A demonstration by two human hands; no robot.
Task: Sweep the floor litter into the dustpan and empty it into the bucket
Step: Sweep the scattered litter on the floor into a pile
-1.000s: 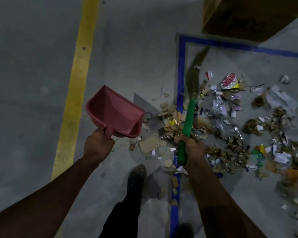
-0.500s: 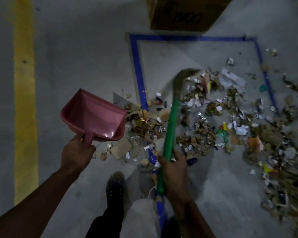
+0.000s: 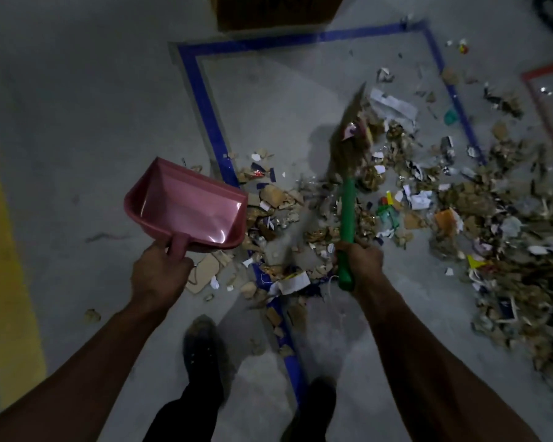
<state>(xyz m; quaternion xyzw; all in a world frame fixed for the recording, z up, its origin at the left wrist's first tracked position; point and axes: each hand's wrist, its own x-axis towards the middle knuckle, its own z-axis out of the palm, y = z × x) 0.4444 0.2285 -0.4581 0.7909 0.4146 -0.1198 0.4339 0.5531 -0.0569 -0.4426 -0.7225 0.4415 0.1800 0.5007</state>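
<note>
Left hand (image 3: 160, 272) grips light rigid dustpan (image 3: 189, 207) by its handle; right hand (image 3: 359, 261) clasps broom (image 3: 347, 215); litter (image 3: 460, 199) looks light, loose.

A brown cardboard box (image 3: 278, 11) sits on the grey concrete floor (image 3: 93, 90) far ahead of both hands. A blue tape outline (image 3: 205, 100) runs between them; a yellow painted stripe (image 3: 10, 298) lies left of the left hand, red tape (image 3: 543, 122) far right.

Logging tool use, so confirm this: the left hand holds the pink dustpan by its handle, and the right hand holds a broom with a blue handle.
One detail is wrong: the broom in the right hand has a green handle, not blue, as the head view shows. The left hand does hold the pink dustpan by its handle.
</note>
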